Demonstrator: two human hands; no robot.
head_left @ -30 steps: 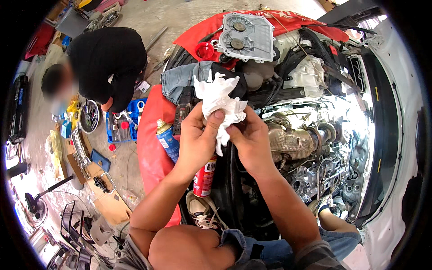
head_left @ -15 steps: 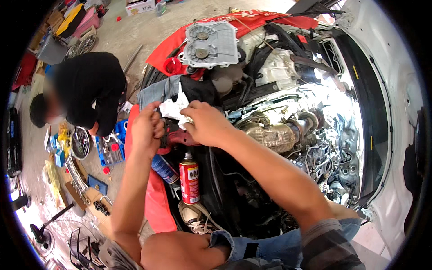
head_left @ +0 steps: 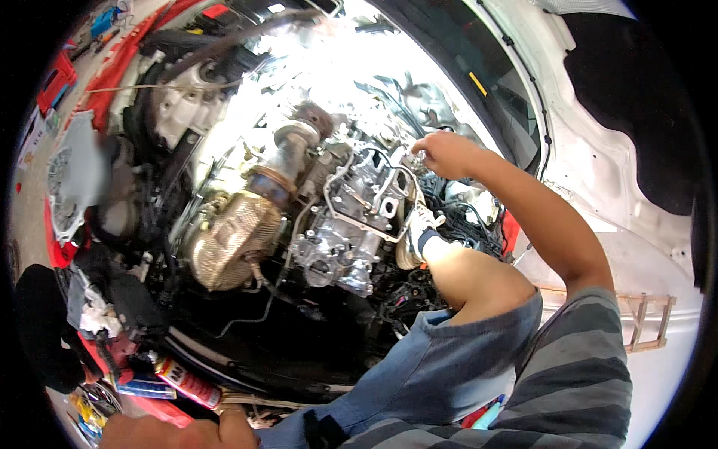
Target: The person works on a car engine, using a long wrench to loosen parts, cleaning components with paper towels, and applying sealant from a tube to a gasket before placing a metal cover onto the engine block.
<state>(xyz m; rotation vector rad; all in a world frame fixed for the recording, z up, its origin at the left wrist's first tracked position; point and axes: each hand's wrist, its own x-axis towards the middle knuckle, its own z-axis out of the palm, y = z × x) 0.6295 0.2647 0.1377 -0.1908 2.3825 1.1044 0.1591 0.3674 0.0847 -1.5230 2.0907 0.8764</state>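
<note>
My right hand (head_left: 447, 155) reaches out over the far right side of the exposed engine (head_left: 359, 194). Its fingers are curled together at the edge of the bright metal casing; whatever lies between them, if anything, is hidden. Bare skin with rounded bumps, perhaps my left hand (head_left: 161, 434), shows at the lower left rim, its fingers not readable. A crumpled white cloth (head_left: 97, 313) lies on dark fabric at the left, apart from both hands. Close to that lower left skin lies a red spray can (head_left: 187, 382), with a blue can (head_left: 146, 387) beside it.
A ribbed golden heat shield (head_left: 235, 239) covers the exhaust part left of the casing. My shoe (head_left: 413, 243) stands among cables (head_left: 467, 217) right of the engine. A grey cover (head_left: 71, 176) lies at far left; the raised white hood (head_left: 598, 135) borders the right.
My view has swung right toward the engine. The white cloth, earlier between both hands, now lies released at the left. My right hand has moved to the engine's far right.
</note>
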